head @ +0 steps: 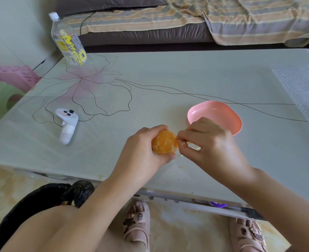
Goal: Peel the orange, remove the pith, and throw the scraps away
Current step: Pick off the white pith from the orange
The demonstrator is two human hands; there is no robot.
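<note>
- The left hand (142,148) grips the orange (165,144), fingers and thumb curled round it just above the near part of the table (168,84).
- The orange is peeled, its flesh bare with pale pith streaks.
- The right hand (210,144) has curled fingers; thumb and forefinger pinch at the orange's right edge. What lies between them is too small to tell.
- A pink bowl (222,104) sits on the table just behind the right hand.
- A tiny orange scrap (182,167) lies near the table's front edge.
- A white controller (67,124) lies to the left, and a plastic bottle (68,40) stands at the far left corner.
- A black bin bag (41,200) sits on the floor by the left arm.
</note>
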